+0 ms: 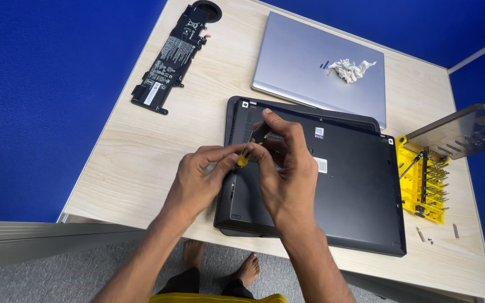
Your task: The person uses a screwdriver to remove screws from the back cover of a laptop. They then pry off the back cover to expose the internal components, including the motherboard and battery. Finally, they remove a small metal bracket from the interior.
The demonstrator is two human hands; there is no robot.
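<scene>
At the bottom center of the frame, my bare feet [220,268] are standing on grey carpet under the table [141,163]. Just above them, my left hand [197,182] and right hand [284,168] are meeting at the middle, both pinching a small yellow and black screwdriver [252,147] over the left part of a black laptop [355,191] lying upside down. At the right edge, a yellow bit set [422,182] is sitting open with its clear lid [467,130] raised. Farther up, a silver laptop [310,67] is carrying a crumpled tissue [350,69], and a black battery [170,56] is lying at the upper left.
</scene>
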